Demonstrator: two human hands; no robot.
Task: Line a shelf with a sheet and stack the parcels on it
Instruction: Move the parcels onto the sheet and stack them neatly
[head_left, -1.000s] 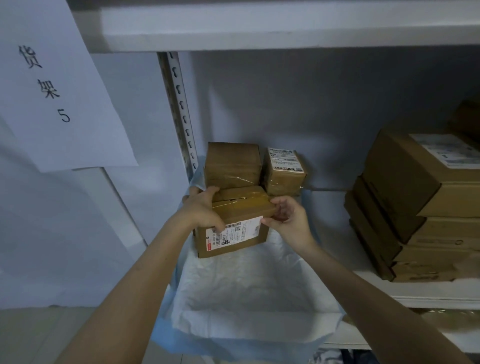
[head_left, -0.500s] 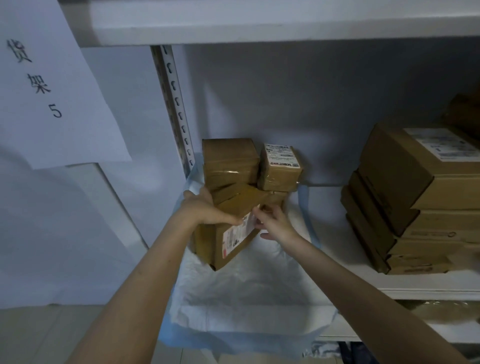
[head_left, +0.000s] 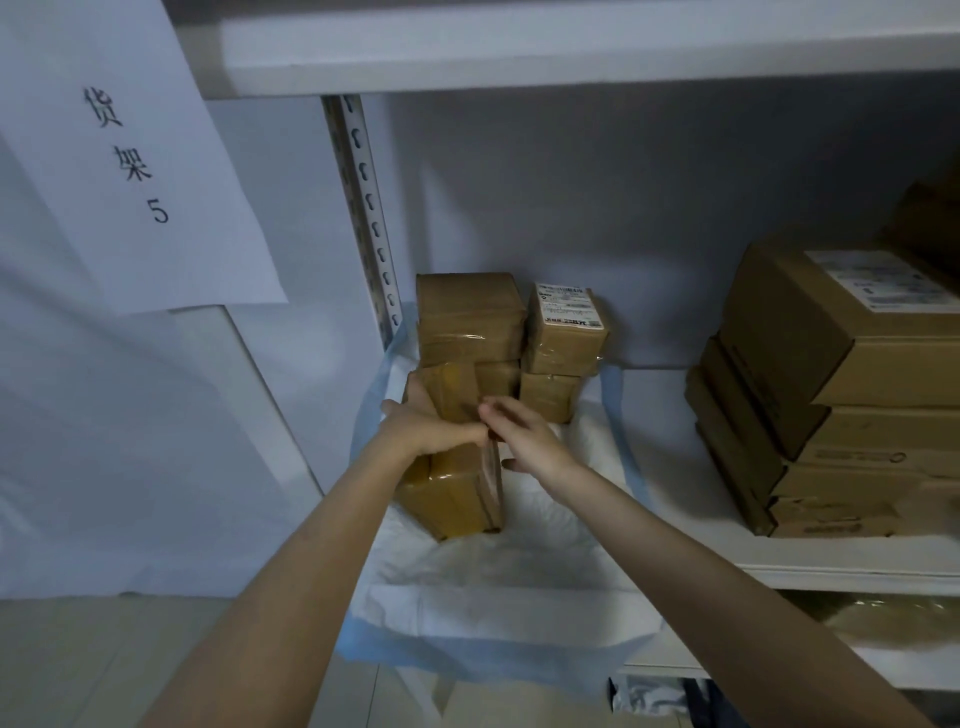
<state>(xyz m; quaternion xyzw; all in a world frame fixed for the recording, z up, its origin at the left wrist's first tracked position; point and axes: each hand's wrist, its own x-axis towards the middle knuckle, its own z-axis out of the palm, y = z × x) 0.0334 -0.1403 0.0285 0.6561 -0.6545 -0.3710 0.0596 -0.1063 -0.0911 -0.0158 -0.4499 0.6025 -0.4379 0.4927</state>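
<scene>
Hands both at the parcel (head_left: 452, 488): left hand (head_left: 415, 426) wrapped over its top from the left, right hand (head_left: 524, 441) with lightly bent fingers at its upper right edge, pinching or merely steadying, cannot tell. Along the shelf (head_left: 670, 415), large cartons (head_left: 831, 389) at the right, well apart. On the sheet (head_left: 493, 582), left rear stack (head_left: 467, 317) and right rear stack (head_left: 566, 332) against the back edge. Parcel just in front of the left one, near the shelf's left edge, long axis front to back, labelled side facing right. Open room rightward and toward the front edge; probably just a push back needed.
</scene>
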